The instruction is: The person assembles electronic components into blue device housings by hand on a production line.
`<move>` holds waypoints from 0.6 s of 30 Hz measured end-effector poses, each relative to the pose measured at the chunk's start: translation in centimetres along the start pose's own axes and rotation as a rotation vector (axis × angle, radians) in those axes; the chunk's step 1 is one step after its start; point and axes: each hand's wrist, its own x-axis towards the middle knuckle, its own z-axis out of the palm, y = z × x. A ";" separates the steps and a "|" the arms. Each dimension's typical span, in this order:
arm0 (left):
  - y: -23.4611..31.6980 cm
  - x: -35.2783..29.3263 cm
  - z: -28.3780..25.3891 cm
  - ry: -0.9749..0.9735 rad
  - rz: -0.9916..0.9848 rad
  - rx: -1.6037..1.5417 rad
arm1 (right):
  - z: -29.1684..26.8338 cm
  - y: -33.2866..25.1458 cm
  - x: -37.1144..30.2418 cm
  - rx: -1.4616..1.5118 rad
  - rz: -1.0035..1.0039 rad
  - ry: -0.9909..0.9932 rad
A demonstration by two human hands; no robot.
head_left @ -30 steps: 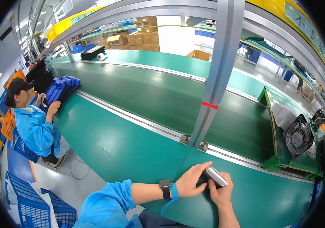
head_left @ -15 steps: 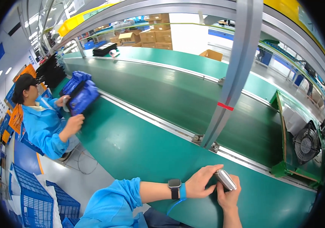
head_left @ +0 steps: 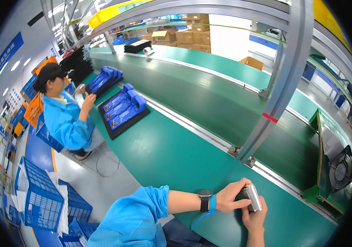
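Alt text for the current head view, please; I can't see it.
The left hand and right hand hold a small silver-edged device over a green worktop beside a dark green conveyor belt. To the left, a co-worker in a blue top is beside two blue trays on black bases.

At left, noted a co-worker (head_left: 67,119) in light-blue jacket and black cap. Counted two blue moulded plastic trays (head_left: 122,105) on flat black bases near that person, one lying on the smooth green worktop (head_left: 176,154). Alongside, observed a dark-green conveyor belt (head_left: 184,92); at its near edge, a silver aluminium post (head_left: 289,78) banded with red tape (head_left: 270,118). At far right, logged a round black fan with wire guard (head_left: 341,168). At lower left, found blue latticed plastic crates (head_left: 42,195); in background, stacked brown cardboard boxes (head_left: 185,38).
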 end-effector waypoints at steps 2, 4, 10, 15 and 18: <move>0.8 -0.1 -0.3 -0.010 -0.024 -0.107 | 0.4 -0.7 -0.1 -0.032 -0.116 -0.011; 1.2 -0.4 -1.0 0.051 -0.033 -0.048 | 0.7 -1.3 0.3 -0.064 -0.223 -0.060; 1.4 -0.6 -10.4 0.382 -0.056 0.027 | 0.4 -3.1 0.3 -0.105 -0.324 -0.307; 6.2 -3.8 -25.9 0.684 -0.591 0.465 | 0.1 -2.0 0.3 -0.041 -0.183 -0.219; 9.0 -8.8 -34.0 0.679 -0.806 1.107 | 0.5 -2.2 0.6 -0.054 -0.200 -0.219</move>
